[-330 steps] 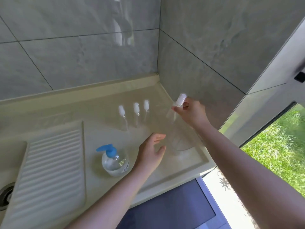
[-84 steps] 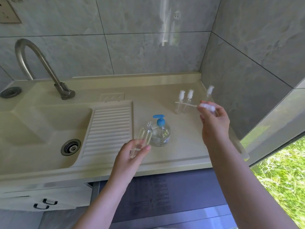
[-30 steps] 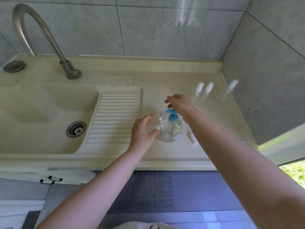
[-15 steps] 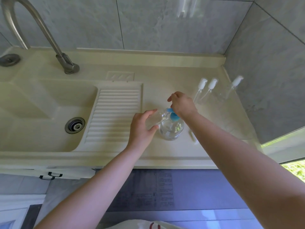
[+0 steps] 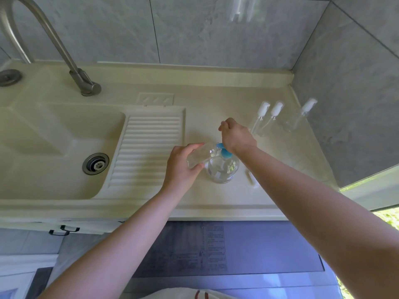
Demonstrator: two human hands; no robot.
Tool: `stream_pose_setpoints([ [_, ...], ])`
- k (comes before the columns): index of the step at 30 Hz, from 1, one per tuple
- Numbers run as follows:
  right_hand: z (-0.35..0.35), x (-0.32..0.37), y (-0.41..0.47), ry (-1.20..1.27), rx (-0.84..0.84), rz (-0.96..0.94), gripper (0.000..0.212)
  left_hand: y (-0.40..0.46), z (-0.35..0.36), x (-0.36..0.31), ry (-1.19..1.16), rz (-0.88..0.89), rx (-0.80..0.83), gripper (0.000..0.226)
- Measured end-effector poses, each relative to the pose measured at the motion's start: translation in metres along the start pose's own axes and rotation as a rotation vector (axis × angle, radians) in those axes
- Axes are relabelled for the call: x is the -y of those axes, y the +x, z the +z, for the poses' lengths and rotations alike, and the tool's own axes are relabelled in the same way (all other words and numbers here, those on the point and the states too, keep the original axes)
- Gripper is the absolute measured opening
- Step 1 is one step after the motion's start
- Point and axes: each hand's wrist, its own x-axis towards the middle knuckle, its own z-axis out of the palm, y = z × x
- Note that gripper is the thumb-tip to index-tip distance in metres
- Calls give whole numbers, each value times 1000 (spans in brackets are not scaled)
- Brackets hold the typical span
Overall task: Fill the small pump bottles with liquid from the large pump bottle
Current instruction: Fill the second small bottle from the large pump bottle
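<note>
Your two hands meet over the large pump bottle [image 5: 223, 168] on the cream counter [image 5: 216, 197].

Your left hand [image 5: 182, 167] curls around an uncapped small bottle [image 5: 199, 157], tilted so its mouth sits at the blue pump head [image 5: 225, 151]. Your right hand [image 5: 236, 137] rests on that pump, fingers bent downward. At two o'clock from it, three capped small bottles [image 5: 275, 118] stand near the wall.

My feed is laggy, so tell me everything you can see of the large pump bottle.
The large pump bottle is round, clear plastic, part full of clear liquid, with a blue pump head. It stands upright on the cream counter right of the ribbed drainboard. The right hand presses its pump; the left hand holds a small open bottle at its spout.
</note>
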Motion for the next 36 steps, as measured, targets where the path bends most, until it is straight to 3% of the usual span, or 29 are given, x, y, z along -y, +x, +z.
stream_pose_setpoints([
  [5, -5, 4, 6, 124, 72, -27, 40, 1, -1, -2, -5, 5, -1, 53],
  [11, 0, -1, 3, 8, 45, -27, 39, 2, -3, -3, 11, 5, 11, 55],
  [26, -3, 1, 12, 168, 116, -52, 38, 5, -5, -4, 28, -1, 14, 57],
  [36, -4, 2, 14, 83, 93, -65, 42, 6, -6, -2, 29, -2, 22, 58],
])
